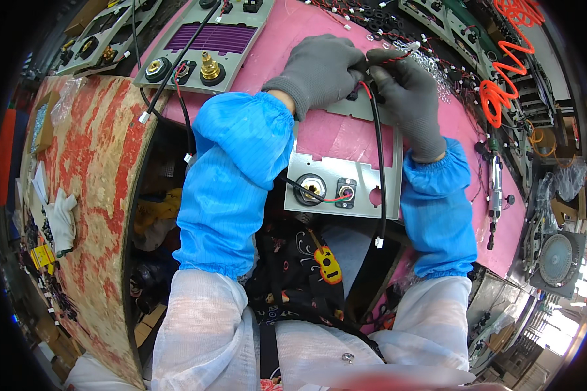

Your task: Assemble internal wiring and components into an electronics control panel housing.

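Observation:
Both my hands wear grey gloves and work close together over a grey metal panel (pixel 365 210). My left hand (pixel 323 72) is closed, its fingertips pinched beside a black cable (pixel 379 156) with a red wire end; what it grips is hidden. My right hand (pixel 411 101) pinches a thin red-and-black wire (pixel 398 58) that ends in a white plug near its fingers. The black cable hangs down over the panel to a white plug. Along the panel's near edge sit a round connector (pixel 311 189) and a square black socket (pixel 346 193), with a thin wire between them.
A second grey panel (pixel 238 65) with brass and black fittings lies at the upper left on the pink mat (pixel 463 143). Loose washers (pixel 434 72) and wires lie beyond. An electric screwdriver (pixel 496 186) and orange coiled hose (pixel 499 98) are at right; a worn wooden board (pixel 91 195) is at left.

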### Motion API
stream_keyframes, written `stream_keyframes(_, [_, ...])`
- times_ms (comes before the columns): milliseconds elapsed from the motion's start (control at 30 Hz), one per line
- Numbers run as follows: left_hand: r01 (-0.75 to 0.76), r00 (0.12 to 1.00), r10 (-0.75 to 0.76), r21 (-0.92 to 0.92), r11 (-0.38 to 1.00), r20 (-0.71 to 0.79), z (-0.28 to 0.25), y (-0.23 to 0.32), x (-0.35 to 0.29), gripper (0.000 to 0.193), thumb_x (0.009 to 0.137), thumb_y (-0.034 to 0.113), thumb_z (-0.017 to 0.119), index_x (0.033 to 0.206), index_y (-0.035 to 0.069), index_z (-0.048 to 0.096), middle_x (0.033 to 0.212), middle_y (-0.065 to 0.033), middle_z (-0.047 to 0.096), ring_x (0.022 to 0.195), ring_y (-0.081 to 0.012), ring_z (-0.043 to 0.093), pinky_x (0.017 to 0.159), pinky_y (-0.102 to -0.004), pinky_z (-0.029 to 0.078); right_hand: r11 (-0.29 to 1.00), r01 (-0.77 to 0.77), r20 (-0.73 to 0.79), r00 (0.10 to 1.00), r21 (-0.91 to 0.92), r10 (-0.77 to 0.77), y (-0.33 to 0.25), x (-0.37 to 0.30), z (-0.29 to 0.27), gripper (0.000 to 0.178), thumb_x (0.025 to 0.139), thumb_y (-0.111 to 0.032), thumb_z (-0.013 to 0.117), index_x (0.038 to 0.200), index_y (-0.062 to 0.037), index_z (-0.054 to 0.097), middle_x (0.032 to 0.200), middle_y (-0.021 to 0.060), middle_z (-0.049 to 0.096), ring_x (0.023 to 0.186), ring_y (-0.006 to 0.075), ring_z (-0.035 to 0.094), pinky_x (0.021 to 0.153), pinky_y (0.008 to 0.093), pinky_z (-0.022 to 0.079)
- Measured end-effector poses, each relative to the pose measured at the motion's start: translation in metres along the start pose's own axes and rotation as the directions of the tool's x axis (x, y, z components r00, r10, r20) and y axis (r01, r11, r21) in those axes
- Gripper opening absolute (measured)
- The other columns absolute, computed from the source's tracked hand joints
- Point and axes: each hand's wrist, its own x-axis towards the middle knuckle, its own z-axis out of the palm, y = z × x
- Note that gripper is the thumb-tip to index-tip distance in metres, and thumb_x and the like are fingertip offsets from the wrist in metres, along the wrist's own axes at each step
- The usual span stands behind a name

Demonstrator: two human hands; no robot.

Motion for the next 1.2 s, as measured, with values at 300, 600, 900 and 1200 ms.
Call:
stream_keyframes(300, [0.014, 1.000, -0.014, 0.017, 1.000, 0.001, -0.004, 0.005, 0.001, 0.020, 0.080, 0.022, 0.062, 0.095, 0.009, 0.068, 0.093, -0.0072, 0.064, 0.095, -0.0269, 0.059, 0.083, -0.0407, 0.047, 0.999, -0.040, 0.012, 0.999, 0.018, 0.039, -0.001, -0.002, -0.004, 0.021, 0.087, -0.007, 0.060, 0.107, -0.0026, 0.065, 0.087, 0.0050, 0.067, 0.076, 0.0083, 0.062, 0.068, 0.0232, 0.051])
stream_keyframes(600, [-0.037, 0.999, 0.037, 0.007, 0.999, -0.033, 0.004, 0.001, -0.003, 0.019, 0.081, 0.021, 0.062, 0.094, 0.010, 0.069, 0.092, -0.0060, 0.063, 0.095, -0.0260, 0.058, 0.083, -0.0404, 0.047, 0.964, -0.131, -0.013, 0.990, 0.230, 0.138, -0.006, -0.003, 0.000, 0.019, 0.087, -0.006, 0.061, 0.106, -0.0013, 0.066, 0.085, 0.0042, 0.068, 0.071, 0.0063, 0.060, 0.063, 0.0209, 0.049])
stream_keyframes(900, [0.031, 0.999, -0.031, 0.029, 0.999, 0.004, -0.004, 0.007, 0.000, 0.017, 0.080, 0.022, 0.062, 0.091, 0.010, 0.068, 0.092, -0.0051, 0.063, 0.094, -0.0255, 0.058, 0.083, -0.0398, 0.047, 0.993, -0.076, 0.022, 0.997, 0.089, 0.074, -0.013, -0.003, -0.004, 0.020, 0.087, 0.001, 0.057, 0.106, 0.0016, 0.063, 0.093, 0.0078, 0.067, 0.081, 0.0110, 0.063, 0.072, 0.0247, 0.051])
stream_keyframes(1200, [-0.005, 0.999, 0.009, 0.083, 0.997, -0.042, -0.002, 0.006, 0.000, 0.020, 0.079, 0.022, 0.064, 0.094, 0.010, 0.067, 0.093, -0.0057, 0.062, 0.095, -0.0263, 0.058, 0.082, -0.0412, 0.047, 0.995, -0.032, 0.154, 0.987, -0.098, 0.047, -0.023, 0.010, -0.014, 0.016, 0.085, 0.000, 0.058, 0.100, 0.0009, 0.065, 0.083, 0.0057, 0.068, 0.069, 0.0089, 0.063, 0.062, 0.0231, 0.052])
